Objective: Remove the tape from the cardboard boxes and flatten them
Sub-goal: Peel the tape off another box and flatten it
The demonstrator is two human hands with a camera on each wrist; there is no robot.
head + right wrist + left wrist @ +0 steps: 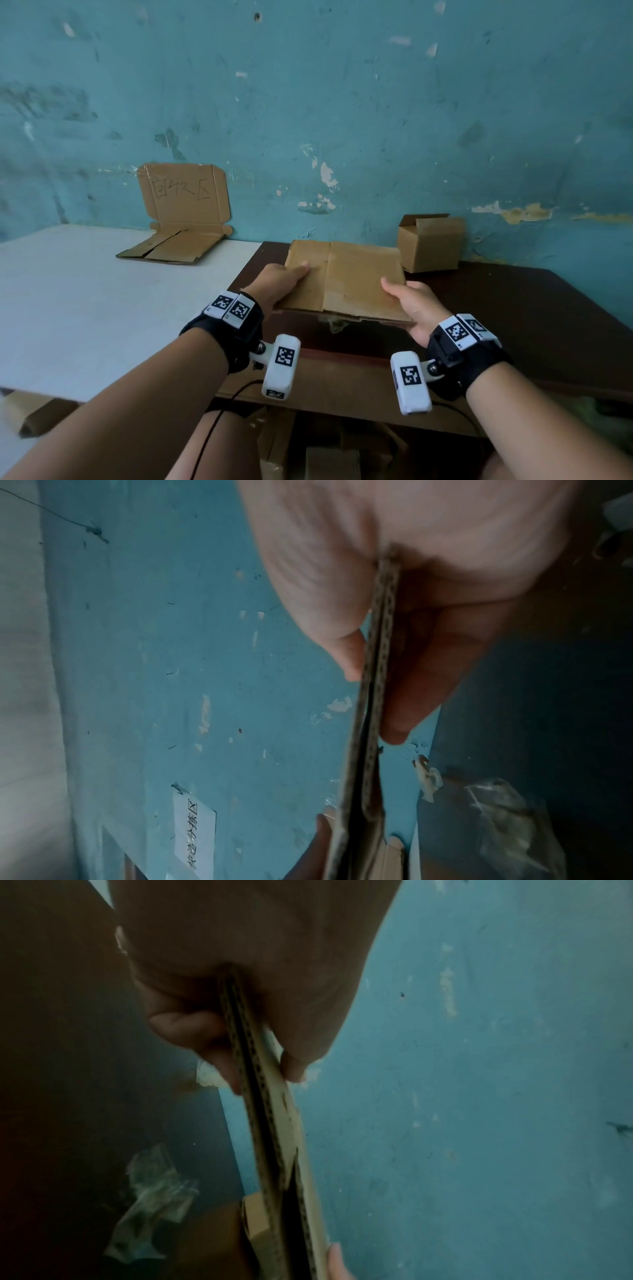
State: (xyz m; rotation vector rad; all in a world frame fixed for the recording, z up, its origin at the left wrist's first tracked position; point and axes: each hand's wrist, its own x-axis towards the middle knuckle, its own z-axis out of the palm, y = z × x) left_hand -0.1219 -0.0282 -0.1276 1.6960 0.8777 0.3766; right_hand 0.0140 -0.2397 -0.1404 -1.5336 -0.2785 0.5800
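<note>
A flattened brown cardboard box [346, 277] is held level above the dark brown table [513, 308]. My left hand [284, 284] grips its left edge, thumb on top and fingers underneath. My right hand [411, 305] grips the near right corner the same way. The left wrist view shows the folded box edge [270, 1123] pinched between thumb and fingers, and the right wrist view shows its edge [373, 696] pinched likewise. Crumpled clear tape [154, 1202] lies on the dark table below; the tape [510, 823] also shows in the right wrist view.
An upright small cardboard box [430, 241] with open top flaps stands at the back against the blue wall. On the white table [68, 291] at the left, a flattened box [174, 245] lies below a cardboard sign [183, 193] leaning on the wall. More cardboard [329, 459] sits under the table.
</note>
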